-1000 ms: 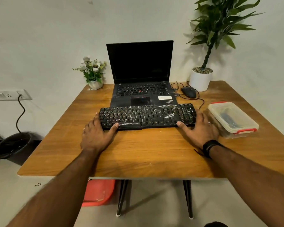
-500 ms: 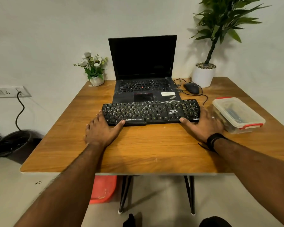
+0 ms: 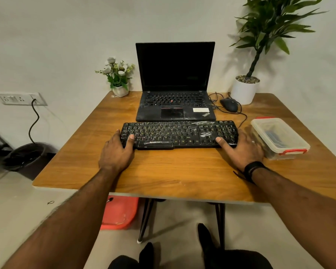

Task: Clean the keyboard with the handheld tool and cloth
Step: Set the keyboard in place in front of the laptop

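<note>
A black keyboard point(image 3: 179, 134) lies on the wooden table point(image 3: 173, 171), right in front of an open laptop. My left hand point(image 3: 115, 152) holds its left end, thumb on the keys and fingers down the side. My right hand point(image 3: 241, 150), with a black wristband, holds the right end the same way. Just right of that hand stands a clear plastic box point(image 3: 279, 136) with red clips, its lid on. Dark and blue things show through the lid, but I cannot tell what they are.
The black laptop point(image 3: 175, 84) stands open with a dark screen behind the keyboard. A wired mouse point(image 3: 229, 104) and a white potted plant point(image 3: 244, 90) occupy the back right, a small flower pot point(image 3: 119, 84) the back left. A red tub point(image 3: 118, 212) sits under the table.
Both thumbs have slid from the keyboard's front edge up onto the keys. The view has shifted a little; the keyboard stays by the laptop.
</note>
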